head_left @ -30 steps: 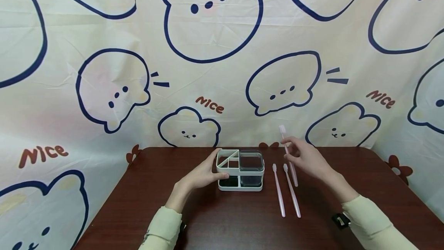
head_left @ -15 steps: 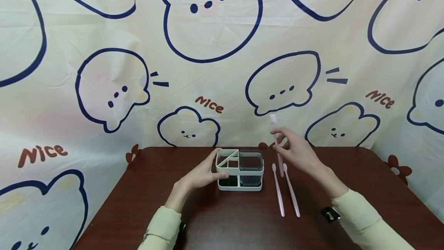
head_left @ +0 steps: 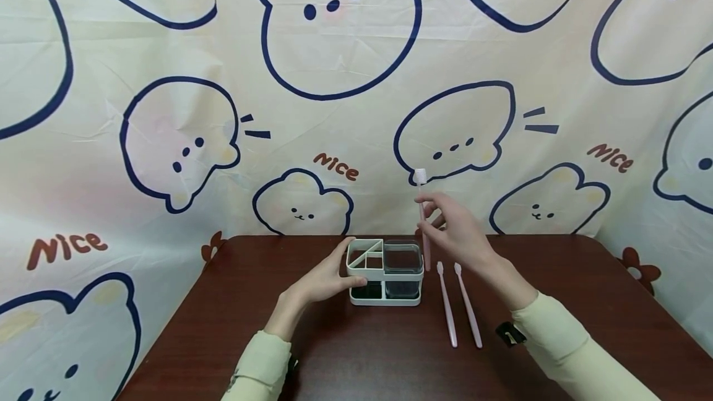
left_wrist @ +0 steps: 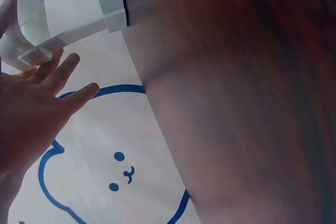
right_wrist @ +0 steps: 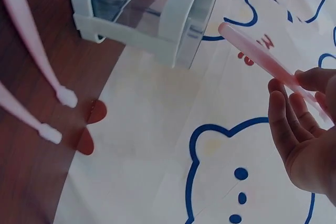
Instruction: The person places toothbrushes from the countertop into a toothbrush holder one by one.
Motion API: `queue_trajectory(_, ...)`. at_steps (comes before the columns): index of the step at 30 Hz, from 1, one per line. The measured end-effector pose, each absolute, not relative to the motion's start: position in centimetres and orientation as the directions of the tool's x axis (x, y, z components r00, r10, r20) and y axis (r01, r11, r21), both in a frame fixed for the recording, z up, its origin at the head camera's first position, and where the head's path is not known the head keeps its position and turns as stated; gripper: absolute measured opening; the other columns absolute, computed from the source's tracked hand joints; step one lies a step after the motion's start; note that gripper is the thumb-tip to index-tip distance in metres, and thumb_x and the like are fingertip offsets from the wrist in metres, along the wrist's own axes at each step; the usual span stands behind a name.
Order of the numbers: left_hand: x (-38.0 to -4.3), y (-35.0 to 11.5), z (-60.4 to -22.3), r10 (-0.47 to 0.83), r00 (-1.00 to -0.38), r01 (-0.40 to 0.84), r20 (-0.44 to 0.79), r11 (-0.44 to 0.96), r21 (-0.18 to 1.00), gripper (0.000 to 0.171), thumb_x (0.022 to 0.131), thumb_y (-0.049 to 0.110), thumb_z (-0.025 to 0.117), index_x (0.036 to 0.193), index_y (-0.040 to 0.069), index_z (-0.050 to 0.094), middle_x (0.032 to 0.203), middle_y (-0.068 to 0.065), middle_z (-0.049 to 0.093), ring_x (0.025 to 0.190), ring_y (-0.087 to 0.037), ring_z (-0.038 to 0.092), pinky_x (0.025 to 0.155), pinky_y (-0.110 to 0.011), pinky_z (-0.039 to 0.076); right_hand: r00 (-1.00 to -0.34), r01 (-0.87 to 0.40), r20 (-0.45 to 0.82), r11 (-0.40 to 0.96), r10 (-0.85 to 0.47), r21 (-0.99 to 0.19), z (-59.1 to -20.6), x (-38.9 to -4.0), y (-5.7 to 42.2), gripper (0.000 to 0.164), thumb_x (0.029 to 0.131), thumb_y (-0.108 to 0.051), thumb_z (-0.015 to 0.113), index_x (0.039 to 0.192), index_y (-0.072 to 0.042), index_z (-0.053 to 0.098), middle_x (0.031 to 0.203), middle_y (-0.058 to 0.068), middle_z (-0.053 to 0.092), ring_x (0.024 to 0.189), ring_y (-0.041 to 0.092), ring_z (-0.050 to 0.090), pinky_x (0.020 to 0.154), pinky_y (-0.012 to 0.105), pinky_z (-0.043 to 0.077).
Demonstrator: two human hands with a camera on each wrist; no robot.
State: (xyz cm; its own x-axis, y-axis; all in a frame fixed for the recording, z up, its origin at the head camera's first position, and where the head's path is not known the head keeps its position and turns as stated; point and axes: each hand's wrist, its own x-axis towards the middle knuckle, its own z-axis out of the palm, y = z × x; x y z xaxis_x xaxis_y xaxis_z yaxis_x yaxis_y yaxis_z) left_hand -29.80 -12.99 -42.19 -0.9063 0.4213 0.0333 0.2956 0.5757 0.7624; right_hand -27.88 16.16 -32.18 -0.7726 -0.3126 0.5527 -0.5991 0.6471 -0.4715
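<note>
A pale grey-green toothbrush holder (head_left: 386, 277) with divided top openings and a clear cup on its right side stands on the table. My left hand (head_left: 320, 280) grips its left side, thumb across the front and the other fingers behind. In the left wrist view, fingertips (left_wrist: 71, 64) show at the holder's frame. My right hand (head_left: 459, 228) pinches a pink toothbrush (head_left: 426, 254) between thumb and fingers, bristles up. Its handle end hangs just beside the holder's right edge; the right wrist view shows that end (right_wrist: 247, 43) apart from the holder.
Two more pink toothbrushes, one nearer the holder (head_left: 447, 308) and one farther right (head_left: 469, 308), lie side by side on the dark brown table (head_left: 334, 357). Behind the table hangs a cream cloth (head_left: 379, 122) printed with bears.
My right hand has carried the toothbrush leftward and a little up, from over the lying brushes to beside the holder. The left hand and holder have stayed in place.
</note>
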Motion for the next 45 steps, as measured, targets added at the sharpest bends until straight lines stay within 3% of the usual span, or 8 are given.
queue_trajectory(18,-29.8,-13.0,-42.3,0.417,-0.909,0.283,0.027,0.566,0.774,0.102,0.082,0.05,0.076,0.159,0.02,0.016,0.164,-0.007,0.022,0.146,-0.028,0.032,0.116,-0.06,0.029,-0.703,-0.681,0.636,0.557,-0.316,-0.476,-32.0,-28.1,12.9,0.049,0.087,-0.003,0.074,0.131,-0.01,0.054,0.103,0.01,0.062,0.075,0.017,0.071,0.062,0.025,0.059)
queue_trajectory(33,-29.8,-13.1,-42.1,0.425,-0.905,0.296,0.037,0.562,0.772,0.101,0.082,0.05,0.077,0.158,0.018,0.017,0.161,-0.007,0.027,0.141,-0.026,0.037,0.116,-0.059,0.03,-0.669,-0.717,0.669,0.522,-0.325,-0.463,-32.2,-28.7,10.9,0.046,0.086,-0.001,0.074,0.128,-0.008,0.055,0.103,0.009,0.061,0.076,0.018,0.07,0.065,0.024,0.059)
queue_trajectory(45,-29.8,-13.1,-42.0,0.42,-0.907,0.286,0.03,0.563,0.775,0.1,0.083,0.05,0.076,0.158,0.018,0.017,0.16,-0.008,0.029,0.139,-0.027,0.04,0.114,-0.061,0.032,-0.681,-0.703,0.661,0.533,-0.315,-0.471,-33.1,-28.8,9.8,0.045,0.086,-0.004,0.076,0.126,-0.01,0.056,0.099,0.008,0.063,0.076,0.016,0.07,0.066,0.023,0.059)
